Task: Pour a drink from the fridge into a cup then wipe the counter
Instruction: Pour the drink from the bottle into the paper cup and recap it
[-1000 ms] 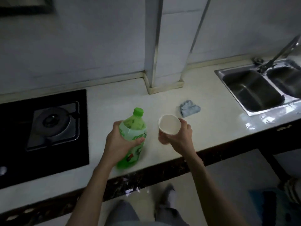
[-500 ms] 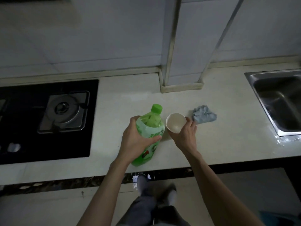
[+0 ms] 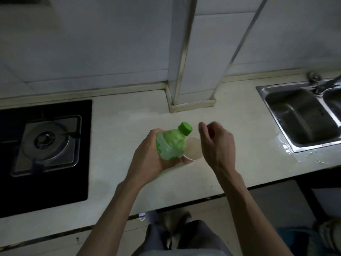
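Head view: capped green soda bottle, tilted, clamped in left hand fingers; right hand fingers loosely curled, empty, above white paper cup on the bench.

At centre frame the left hand grips a capped green plastic bottle over the pale counter. A white paper cup stands just right of it, the loosely curled right hand above. Black gas hob at left, steel sink at right.

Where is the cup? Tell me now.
The cup stands on the counter mid-frame, just right of the green bottle, under the right hand.
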`<state>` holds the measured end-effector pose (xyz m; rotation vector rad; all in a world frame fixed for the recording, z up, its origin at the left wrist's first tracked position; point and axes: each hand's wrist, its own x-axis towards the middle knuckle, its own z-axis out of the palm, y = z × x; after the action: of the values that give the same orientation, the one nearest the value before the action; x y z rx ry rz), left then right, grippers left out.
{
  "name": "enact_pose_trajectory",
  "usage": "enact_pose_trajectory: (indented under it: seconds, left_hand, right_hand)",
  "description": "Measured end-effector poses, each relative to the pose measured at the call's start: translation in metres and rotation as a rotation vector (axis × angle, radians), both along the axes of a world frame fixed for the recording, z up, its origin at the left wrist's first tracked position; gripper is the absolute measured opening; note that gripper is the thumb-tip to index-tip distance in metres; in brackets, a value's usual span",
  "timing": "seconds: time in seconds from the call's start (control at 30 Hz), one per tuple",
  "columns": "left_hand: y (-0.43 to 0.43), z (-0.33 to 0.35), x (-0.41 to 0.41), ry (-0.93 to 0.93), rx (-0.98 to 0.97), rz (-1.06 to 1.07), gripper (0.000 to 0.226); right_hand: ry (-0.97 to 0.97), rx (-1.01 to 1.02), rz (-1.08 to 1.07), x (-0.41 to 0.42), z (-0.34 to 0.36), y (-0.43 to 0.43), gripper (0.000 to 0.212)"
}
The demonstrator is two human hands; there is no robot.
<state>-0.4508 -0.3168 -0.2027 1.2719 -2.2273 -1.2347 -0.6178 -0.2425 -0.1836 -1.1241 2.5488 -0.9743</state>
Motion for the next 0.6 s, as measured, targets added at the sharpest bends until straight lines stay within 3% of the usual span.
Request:
enact_pose_trajectory:
  seconds: [0.13, 0.33, 0.6]
  left_hand:
    - [-0.005, 0.007, -0.008, -0.110, -0.128, -0.118, 0.091]
    - [-0.001, 0.027, -0.025, -0.240, -0.298, -0.117, 0.087]
    - [-0.005, 0.047, -0.034, -0.214, -0.178, -0.090, 0.081]
  right_hand:
    - [0.139, 0.188, 0.107, 0.008, 0.016, -0.021, 0.065]
    - [0.243, 0.282, 0.123, -0.017, 0.019, -0.038, 0.062]
    - [0.282, -0.054, 0.324, -0.040, 0.019, -0.042, 0.050]
